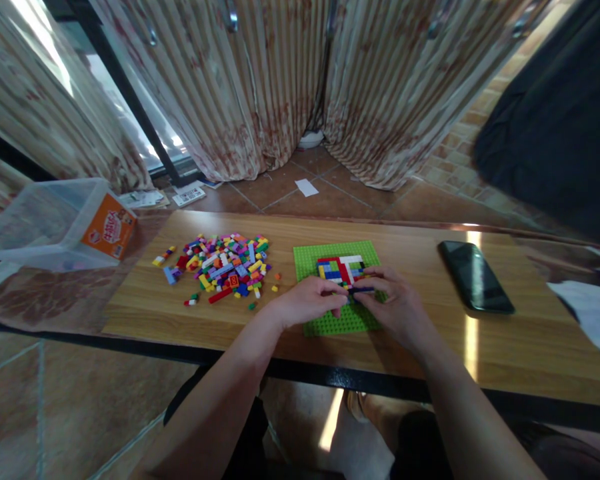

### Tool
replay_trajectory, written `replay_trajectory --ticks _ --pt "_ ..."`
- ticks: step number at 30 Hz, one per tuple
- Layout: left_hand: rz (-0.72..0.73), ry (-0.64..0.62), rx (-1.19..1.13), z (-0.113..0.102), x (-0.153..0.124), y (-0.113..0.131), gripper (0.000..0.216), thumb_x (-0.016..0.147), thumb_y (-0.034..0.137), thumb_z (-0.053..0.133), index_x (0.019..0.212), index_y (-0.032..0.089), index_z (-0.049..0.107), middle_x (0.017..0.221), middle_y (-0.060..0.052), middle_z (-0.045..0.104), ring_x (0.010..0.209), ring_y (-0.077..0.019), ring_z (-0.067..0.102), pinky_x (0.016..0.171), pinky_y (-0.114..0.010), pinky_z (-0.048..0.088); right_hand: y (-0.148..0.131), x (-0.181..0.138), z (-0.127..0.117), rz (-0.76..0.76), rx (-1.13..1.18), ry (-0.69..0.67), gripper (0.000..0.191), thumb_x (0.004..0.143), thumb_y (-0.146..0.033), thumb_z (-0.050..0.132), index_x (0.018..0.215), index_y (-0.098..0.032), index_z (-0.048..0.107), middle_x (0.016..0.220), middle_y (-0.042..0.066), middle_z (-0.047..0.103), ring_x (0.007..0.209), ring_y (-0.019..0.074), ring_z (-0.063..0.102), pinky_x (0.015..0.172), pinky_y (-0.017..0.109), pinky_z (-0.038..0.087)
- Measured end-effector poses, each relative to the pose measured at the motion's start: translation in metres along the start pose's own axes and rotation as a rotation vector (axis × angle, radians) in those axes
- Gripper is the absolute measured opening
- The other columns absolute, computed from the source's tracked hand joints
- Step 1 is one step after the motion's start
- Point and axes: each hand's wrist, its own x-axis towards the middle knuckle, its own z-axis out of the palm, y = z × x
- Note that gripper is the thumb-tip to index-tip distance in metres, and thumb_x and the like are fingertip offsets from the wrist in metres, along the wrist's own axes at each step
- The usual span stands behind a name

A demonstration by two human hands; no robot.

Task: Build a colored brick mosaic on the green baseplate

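The table (530, 347) looks like smooth, glossy wood grain. The green baseplate (310, 260) and loose bricks (225, 267) are shiny plastic; the phone (475, 277) is glossy.

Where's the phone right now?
In the head view, the phone lies flat on the wooden table, right of the green baseplate, beyond the right hand.

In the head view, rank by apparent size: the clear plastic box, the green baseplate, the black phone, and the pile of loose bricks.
1. Clear plastic box, largest, though cut off at the left edge.
2. Pile of loose bricks and green baseplate: too alike to rank, and the hands cover part of the baseplate.
3. Black phone, smallest.
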Motion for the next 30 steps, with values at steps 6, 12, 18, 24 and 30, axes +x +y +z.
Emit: replay_trajectory --ticks 6,12,18,24,30 --pt "0.027 -0.011 0.022 0.000 0.002 -0.002 0.028 0.087 0.031 0.056 0.096 0.012 0.074 0.072 -0.003 0.067 0.059 -0.0100 0.046 0.062 -0.024 0.036 -0.001 0.000 -0.002 0.063 0.028 0.013 0.018 0.081 -0.035 0.065 0.091 -0.023 0.074 0.112 0.008 0.064 0.105 0.0247 0.062 0.096 0.046 0.049" --pt "0.033 -0.005 0.028 0.002 0.003 -0.002 0.026 0.087 0.030 0.056 0.092 0.012 0.074 0.071 -0.003 0.067 0.058 -0.0100 0.046 0.061 -0.024 0.036 -0.002 0.001 0.001 0.169 0.016 0.071 0.026 0.080 -0.039 0.064 0.095 -0.019 0.071 0.107 0.010 0.067 0.099 0.0250 0.064 0.084 0.043 0.052" --pt "0.057 -0.015 0.040 0.001 0.004 -0.002 0.027 0.087 0.030 0.054 0.082 0.011 0.073 0.070 -0.002 0.065 0.056 -0.0089 0.043 0.061 -0.024 0.034 -0.007 0.003 0.008 0.266 -0.040 0.061 0.032 0.078 -0.044 0.066 0.095 -0.018 0.070 0.097 0.009 0.070 0.085 0.0234 0.065 0.079 0.042 0.051" --pt "0.058 -0.027 0.059 0.001 0.005 -0.004 0.028 0.088 0.032 0.054 0.078 0.013 0.072 0.066 -0.001 0.062 0.054 -0.0086 0.041 0.059 -0.025 0.031 -0.005 0.004 0.009 0.278 -0.024 0.083 0.034 0.077 -0.049 0.066 0.090 -0.019 0.073 0.090 0.008 0.072 0.078 0.0222 0.065 0.073 0.039 0.050" --pt "0.050 -0.004 0.055 0.002 0.005 -0.004 0.029 0.088 0.032 0.053 0.076 0.012 0.070 0.067 -0.001 0.063 0.055 -0.0088 0.042 0.059 -0.024 0.032 -0.007 0.006 0.011 0.320 -0.029 0.070 0.032 0.074 -0.048 0.068 0.088 -0.019 0.073 0.087 0.007 0.072 0.076 0.0216 0.064 0.071 0.037 0.049"
